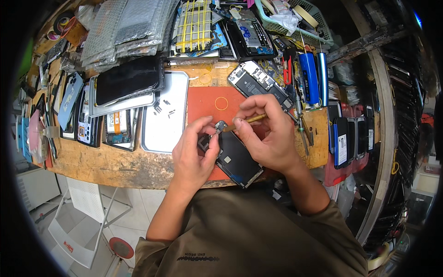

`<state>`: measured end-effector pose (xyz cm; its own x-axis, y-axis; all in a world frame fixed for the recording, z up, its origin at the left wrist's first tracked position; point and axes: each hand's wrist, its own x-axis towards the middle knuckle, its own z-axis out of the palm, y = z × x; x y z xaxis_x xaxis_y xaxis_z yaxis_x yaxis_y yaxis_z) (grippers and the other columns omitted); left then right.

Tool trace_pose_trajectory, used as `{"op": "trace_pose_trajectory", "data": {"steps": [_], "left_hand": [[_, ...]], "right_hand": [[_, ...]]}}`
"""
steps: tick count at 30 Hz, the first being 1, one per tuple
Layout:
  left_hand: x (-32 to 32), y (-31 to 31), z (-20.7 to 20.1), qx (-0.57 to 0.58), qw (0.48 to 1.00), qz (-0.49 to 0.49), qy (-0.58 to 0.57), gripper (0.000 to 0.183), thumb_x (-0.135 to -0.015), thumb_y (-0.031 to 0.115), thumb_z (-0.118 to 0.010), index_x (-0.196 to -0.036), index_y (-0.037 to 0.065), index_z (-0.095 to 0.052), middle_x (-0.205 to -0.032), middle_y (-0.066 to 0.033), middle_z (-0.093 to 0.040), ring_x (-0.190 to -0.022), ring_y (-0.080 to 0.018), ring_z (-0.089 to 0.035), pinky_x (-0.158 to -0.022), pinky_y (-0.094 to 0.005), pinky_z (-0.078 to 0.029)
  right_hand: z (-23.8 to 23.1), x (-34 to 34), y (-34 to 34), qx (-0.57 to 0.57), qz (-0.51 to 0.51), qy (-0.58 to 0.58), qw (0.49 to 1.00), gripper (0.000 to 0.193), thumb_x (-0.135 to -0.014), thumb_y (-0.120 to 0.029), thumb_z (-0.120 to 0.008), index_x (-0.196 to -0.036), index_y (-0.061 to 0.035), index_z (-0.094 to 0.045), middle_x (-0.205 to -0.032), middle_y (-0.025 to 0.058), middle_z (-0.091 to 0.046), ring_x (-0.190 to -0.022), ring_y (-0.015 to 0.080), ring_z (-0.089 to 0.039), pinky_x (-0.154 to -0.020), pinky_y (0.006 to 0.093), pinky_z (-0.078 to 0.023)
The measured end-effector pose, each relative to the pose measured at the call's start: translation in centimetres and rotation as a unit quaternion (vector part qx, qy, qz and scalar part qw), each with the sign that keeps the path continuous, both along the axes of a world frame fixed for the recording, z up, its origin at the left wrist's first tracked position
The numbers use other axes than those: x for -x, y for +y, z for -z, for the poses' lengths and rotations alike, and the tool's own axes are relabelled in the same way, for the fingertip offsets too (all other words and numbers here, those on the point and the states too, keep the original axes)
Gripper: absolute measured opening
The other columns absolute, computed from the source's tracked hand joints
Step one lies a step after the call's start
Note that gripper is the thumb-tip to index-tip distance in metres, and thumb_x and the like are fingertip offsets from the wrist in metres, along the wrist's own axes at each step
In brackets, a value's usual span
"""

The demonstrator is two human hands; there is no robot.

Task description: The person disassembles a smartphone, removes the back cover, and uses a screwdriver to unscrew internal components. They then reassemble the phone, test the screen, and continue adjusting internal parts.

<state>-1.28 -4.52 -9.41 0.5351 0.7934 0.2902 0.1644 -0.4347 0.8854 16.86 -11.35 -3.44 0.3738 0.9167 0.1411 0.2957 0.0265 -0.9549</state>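
My left hand (194, 150) pinches a small metallic phone part (220, 124), likely a camera module, between thumb and fingertips. In my right hand (272, 136) is a thin pry blade (256, 118) with a brass-coloured handle, its flat tip touching or almost touching that part. Just below both hands lies a dark phone panel (240, 159), tilted across the red mat (200, 97). A yellow rubber band (221, 97) rests on the mat beyond my fingers. An opened phone (254, 85) with its battery and boards exposed sits at the mat's far right.
Left of the mat stands a white tray (154, 136) with several tiny dark pieces. Stacked phones (127, 83) overlap its corner. Bubble-wrapped packs (134, 27), a green basket (318, 27), blue tubular tools (309, 78) and a red-handled cutter (287, 70) crowd the bench's back.
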Motion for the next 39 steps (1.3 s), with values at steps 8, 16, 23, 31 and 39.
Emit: {"op": "trace_pose_trajectory", "data": {"steps": [8,16,23,31,39], "left_hand": [[-0.3,0.5,0.3,-0.011,1.0,-0.002,0.006,0.05,-0.093,-0.013,-0.073,-0.139,-0.004,-0.059,-0.111,-0.0128,-0.073,-0.102,-0.0174,-0.075,-0.091,-0.0303,-0.061],[-0.3,0.4,0.3,-0.009,1.0,-0.002,0.006,0.05,-0.093,-0.013,-0.073,-0.14,-0.004,-0.058,-0.111,-0.0132,-0.074,-0.102,-0.0169,-0.075,-0.091,-0.0299,-0.061],[-0.3,0.4,0.2,-0.013,1.0,-0.004,0.002,0.051,-0.093,-0.013,-0.073,-0.141,-0.003,-0.058,-0.111,-0.0131,-0.075,-0.101,-0.0165,-0.075,-0.09,-0.0292,-0.061],[-0.6,0.3,0.2,-0.016,1.0,-0.022,-0.009,0.049,-0.091,-0.007,-0.078,-0.137,-0.001,-0.062,-0.104,-0.0131,-0.075,-0.095,-0.0229,-0.077,-0.083,-0.0344,-0.061],[-0.7,0.2,-0.2,0.0,1.0,-0.007,0.021,0.066,-0.085,-0.009,-0.083,-0.145,-0.002,-0.057,-0.115,-0.0151,-0.073,-0.106,-0.0204,-0.075,-0.097,-0.0343,-0.063]], "right_hand": [[0.0,-0.3,0.5,-0.013,-0.006,-0.01,1.0,0.029,-0.097,0.003,-0.074,-0.124,0.0025,-0.061,-0.105,0.012,-0.073,-0.099,0.0182,-0.078,-0.086,0.0317,-0.066],[-0.1,-0.3,0.3,-0.006,-0.003,0.005,1.0,0.029,-0.097,0.003,-0.074,-0.124,0.0025,-0.061,-0.105,0.0118,-0.074,-0.099,0.0177,-0.077,-0.085,0.0316,-0.066],[0.0,-0.4,0.3,-0.005,-0.004,0.007,1.0,0.029,-0.098,0.003,-0.074,-0.124,0.0023,-0.061,-0.105,0.0116,-0.073,-0.099,0.0174,-0.077,-0.085,0.0315,-0.066],[0.1,-0.3,0.3,-0.004,-0.004,0.001,1.0,0.029,-0.098,0.003,-0.074,-0.124,0.0024,-0.061,-0.106,0.0116,-0.073,-0.1,0.0178,-0.077,-0.086,0.0317,-0.066],[-0.5,-1.1,0.1,-0.018,-0.002,-0.103,0.994,0.03,-0.097,0.003,-0.073,-0.125,0.0026,-0.061,-0.106,0.0148,-0.074,-0.096,0.022,-0.079,-0.08,0.0337,-0.066]]}}
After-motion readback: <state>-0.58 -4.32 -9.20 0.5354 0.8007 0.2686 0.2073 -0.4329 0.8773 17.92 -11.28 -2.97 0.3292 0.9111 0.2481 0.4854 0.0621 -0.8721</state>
